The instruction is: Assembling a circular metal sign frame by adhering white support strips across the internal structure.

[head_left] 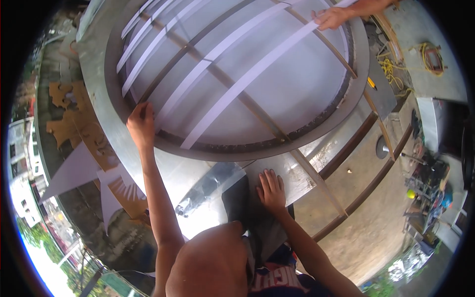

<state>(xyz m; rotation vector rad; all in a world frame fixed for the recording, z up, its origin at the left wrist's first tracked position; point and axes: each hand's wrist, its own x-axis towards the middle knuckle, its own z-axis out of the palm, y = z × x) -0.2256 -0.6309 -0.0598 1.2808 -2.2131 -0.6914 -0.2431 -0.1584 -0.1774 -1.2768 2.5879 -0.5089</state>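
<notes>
Where knee [213,262] blocks: forearms' lower ends.

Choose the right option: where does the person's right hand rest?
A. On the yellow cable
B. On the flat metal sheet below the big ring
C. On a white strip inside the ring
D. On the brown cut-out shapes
B: the right hand lies flat, fingers spread, on the metal sheet just below the dark ring, while the left hand reaches up to the ring.
</notes>
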